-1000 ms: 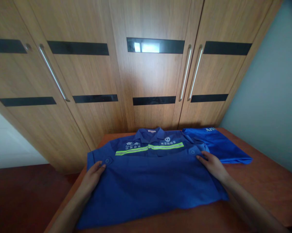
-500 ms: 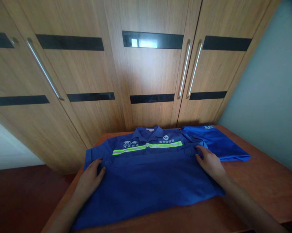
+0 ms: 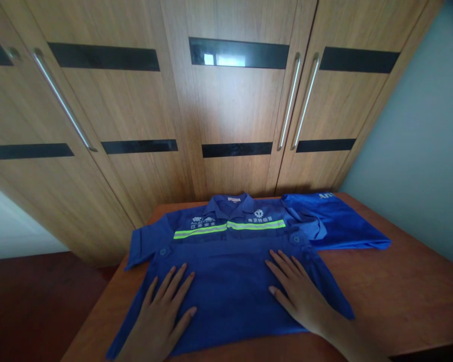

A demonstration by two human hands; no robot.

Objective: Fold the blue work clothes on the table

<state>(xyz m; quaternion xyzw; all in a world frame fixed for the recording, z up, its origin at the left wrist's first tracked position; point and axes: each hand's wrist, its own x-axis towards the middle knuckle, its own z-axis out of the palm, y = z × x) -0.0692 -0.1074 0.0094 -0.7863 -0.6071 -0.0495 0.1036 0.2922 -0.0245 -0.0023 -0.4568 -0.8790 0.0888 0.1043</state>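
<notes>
A dark blue short-sleeved work shirt [image 3: 226,281] lies front up, its collar toward the wardrobe. Yellow-green reflective strips and white printing cross its chest, and its lower part is folded up to just below the strips. My left hand [image 3: 164,309] rests flat on the lower left of the shirt, fingers spread. On the lower right, my right hand [image 3: 296,291] lies flat too, its fingers stretched toward the collar. Neither hand grips the cloth. The shirt's right sleeve partly covers a brighter blue folded garment [image 3: 347,226] with white lettering.
The shirt and garment are on a reddish-brown wooden table [image 3: 407,291]. Behind it stands a wooden wardrobe [image 3: 234,115] with metal handles and black strips. A pale wall [image 3: 411,146] rises at the right, and dark red floor [image 3: 33,306] shows at the left.
Both hands have moved inward and nearer to me, from pinching at the shirt's side edges to lying flat on its folded lower part. The sleeves now lie free of the hands.
</notes>
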